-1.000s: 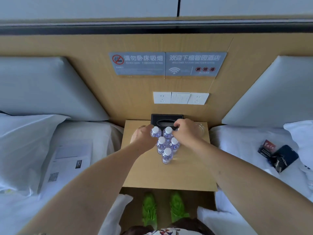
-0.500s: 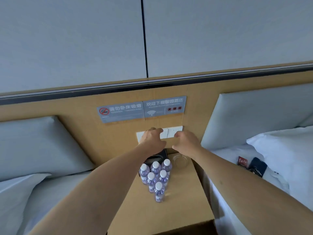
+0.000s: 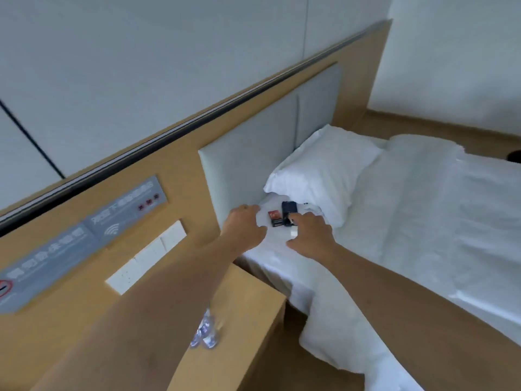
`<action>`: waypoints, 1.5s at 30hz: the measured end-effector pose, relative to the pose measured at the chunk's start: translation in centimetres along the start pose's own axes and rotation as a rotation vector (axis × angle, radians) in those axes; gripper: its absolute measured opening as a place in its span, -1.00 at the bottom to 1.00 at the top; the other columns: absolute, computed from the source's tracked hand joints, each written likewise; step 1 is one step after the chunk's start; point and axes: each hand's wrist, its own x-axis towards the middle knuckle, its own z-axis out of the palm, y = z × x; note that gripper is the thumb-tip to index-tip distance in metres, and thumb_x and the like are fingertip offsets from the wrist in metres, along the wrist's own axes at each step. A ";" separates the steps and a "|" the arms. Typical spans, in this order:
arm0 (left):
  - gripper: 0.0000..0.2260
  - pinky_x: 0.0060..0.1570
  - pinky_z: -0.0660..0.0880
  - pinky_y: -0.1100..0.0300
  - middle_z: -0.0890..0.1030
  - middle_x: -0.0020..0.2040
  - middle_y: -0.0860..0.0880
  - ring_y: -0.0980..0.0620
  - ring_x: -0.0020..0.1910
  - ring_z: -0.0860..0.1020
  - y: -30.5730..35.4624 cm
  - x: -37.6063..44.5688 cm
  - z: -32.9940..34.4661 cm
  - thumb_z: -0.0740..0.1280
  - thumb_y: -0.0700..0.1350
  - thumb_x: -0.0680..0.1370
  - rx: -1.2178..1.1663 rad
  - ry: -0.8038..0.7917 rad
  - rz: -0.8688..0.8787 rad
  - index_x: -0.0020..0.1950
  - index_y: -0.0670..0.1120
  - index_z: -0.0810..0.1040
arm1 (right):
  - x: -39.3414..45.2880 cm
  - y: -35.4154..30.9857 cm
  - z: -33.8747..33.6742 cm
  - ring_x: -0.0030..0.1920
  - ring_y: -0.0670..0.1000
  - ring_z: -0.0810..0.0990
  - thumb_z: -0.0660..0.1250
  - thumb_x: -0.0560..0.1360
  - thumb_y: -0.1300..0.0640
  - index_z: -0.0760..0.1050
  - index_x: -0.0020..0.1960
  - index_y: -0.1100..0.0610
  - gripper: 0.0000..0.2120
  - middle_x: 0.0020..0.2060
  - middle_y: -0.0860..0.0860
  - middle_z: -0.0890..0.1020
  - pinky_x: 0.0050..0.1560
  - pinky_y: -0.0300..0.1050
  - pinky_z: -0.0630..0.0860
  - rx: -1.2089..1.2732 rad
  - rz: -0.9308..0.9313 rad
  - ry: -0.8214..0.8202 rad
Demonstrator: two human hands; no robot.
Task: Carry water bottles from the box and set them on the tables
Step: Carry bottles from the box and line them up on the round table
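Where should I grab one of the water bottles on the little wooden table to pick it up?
Come from above, on the open side away from the wall. The water bottles stand close together on the bedside table, partly hidden under the left forearm, so the sides are probably hard to reach. Wrap your fingers round the neck just under the cap. Both the left hand and right hand are empty over the bed.

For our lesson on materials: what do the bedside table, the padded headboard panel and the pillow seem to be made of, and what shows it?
Tan bedside table: probably wood laminate, matt, with flat even colour and sharp edges. Pale grey padded headboard panel: likely smooth faux leather or fabric, with soft rounded seams. White pillow: woven cloth cover, creased and puffy.
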 end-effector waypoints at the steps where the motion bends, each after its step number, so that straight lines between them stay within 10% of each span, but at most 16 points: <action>1: -0.60 0.19 0.49 0.02 0.57 0.29 -0.12 -0.17 0.29 0.52 2.7 0.3 0.8 0.37 -0.04 0.56 0.000 -0.010 0.069 0.40 -0.07 0.52 | -1.2 2.3 -0.9 0.31 0.18 0.47 0.41 0.48 -0.01 0.34 0.50 -0.02 -0.39 0.29 0.08 0.50 0.18 0.03 0.46 -0.003 0.054 0.015; 22: -0.42 0.35 0.45 -0.04 0.49 0.43 -0.12 -0.15 0.43 0.42 65.7 -26.1 28.6 0.40 0.03 0.56 0.056 -0.410 1.220 0.56 -0.06 0.38 | -50.5 51.5 -12.3 0.34 0.17 0.44 0.43 0.50 -0.06 0.24 0.56 -0.04 -0.30 0.31 0.08 0.49 0.22 0.05 0.42 0.149 1.156 0.433; 45: -0.49 0.31 0.42 -0.01 0.43 0.40 -0.01 -0.12 0.43 0.35 110.6 -62.9 56.1 0.34 0.04 0.54 0.216 -0.876 2.025 0.49 0.02 0.39 | -90.0 83.3 -14.4 0.41 0.17 0.41 0.44 0.43 -0.10 0.28 0.55 -0.08 -0.27 0.37 0.07 0.48 0.31 0.10 0.40 0.409 2.098 0.721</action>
